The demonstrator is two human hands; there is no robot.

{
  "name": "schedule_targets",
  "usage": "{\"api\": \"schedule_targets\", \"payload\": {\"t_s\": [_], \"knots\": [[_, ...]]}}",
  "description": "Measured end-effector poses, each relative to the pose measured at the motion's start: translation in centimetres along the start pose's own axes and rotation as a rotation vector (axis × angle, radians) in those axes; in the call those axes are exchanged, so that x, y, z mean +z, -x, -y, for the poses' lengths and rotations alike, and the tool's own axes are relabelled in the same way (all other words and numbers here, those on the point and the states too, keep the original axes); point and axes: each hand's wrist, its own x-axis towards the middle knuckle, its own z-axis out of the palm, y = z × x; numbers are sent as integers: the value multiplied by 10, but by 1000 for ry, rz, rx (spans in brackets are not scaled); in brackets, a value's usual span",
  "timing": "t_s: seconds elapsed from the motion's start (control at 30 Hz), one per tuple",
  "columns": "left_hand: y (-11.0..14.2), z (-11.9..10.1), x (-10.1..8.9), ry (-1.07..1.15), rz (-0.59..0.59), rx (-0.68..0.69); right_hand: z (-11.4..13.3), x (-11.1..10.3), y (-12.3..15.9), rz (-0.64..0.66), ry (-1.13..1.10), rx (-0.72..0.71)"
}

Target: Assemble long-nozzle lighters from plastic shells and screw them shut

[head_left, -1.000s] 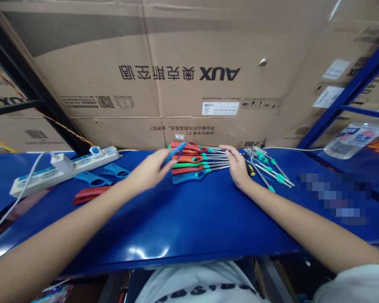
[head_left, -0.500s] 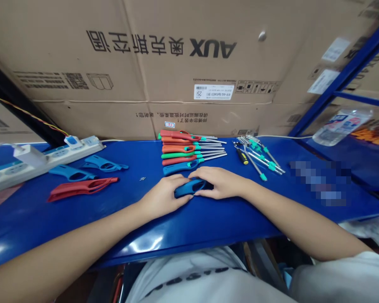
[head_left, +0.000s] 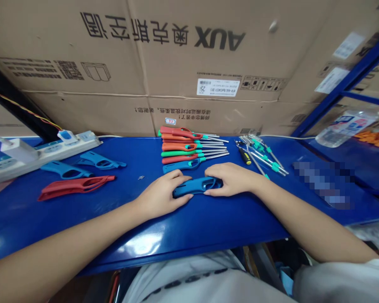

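Observation:
Between my two hands is a blue lighter handle (head_left: 194,185), held level just above or on the blue tabletop. My left hand (head_left: 161,195) is closed round its solid end. Thumb and fingers of my right hand (head_left: 230,180) pinch the other end, at the trigger loop. Just beyond lies a row of stick lighters, among them a blue lighter (head_left: 178,166) and a red lighter (head_left: 178,133), their metal tubes pointing right. To the left rest a red handle shell (head_left: 77,187) and two blue handle shells (head_left: 66,170).
A black-and-yellow screwdriver (head_left: 245,156) lies by several metal tubes with green fittings (head_left: 265,153). A few tiny metal pins (head_left: 141,177) are left of my hands. A white power strip (head_left: 53,150) stands far left, a plastic bottle (head_left: 345,128) far right. Cardboard (head_left: 164,63) walls the back.
My right hand has slid right along the blue handle, so more of its middle shows. My left hand keeps its hold. The camera view has shifted slightly.

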Motion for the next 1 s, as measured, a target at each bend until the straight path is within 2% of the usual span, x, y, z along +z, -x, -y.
{"api": "schedule_targets", "payload": {"t_s": [0.23, 0.47, 0.63, 0.73, 0.9, 1.0], "knots": [[1, -3, -5, -92, 71, -22, 1, -6, 3, -96, 20, -79], [6, -3, -18, -140, 78, -50, 10, -6, 4, -11, 73, -47], [10, 2, -19, -184, 78, -79, 10, -1, 0, -12, 7, -33], [10, 0, -20, -242, 86, -102, 5, 0, -1, -100, -41, -24], [9, -2, -22, -309, 75, -144, -9, -6, 1, -372, 57, 26], [8, 1, -23, -307, 58, -112, -13, -11, 4, -402, 57, 51]]}}
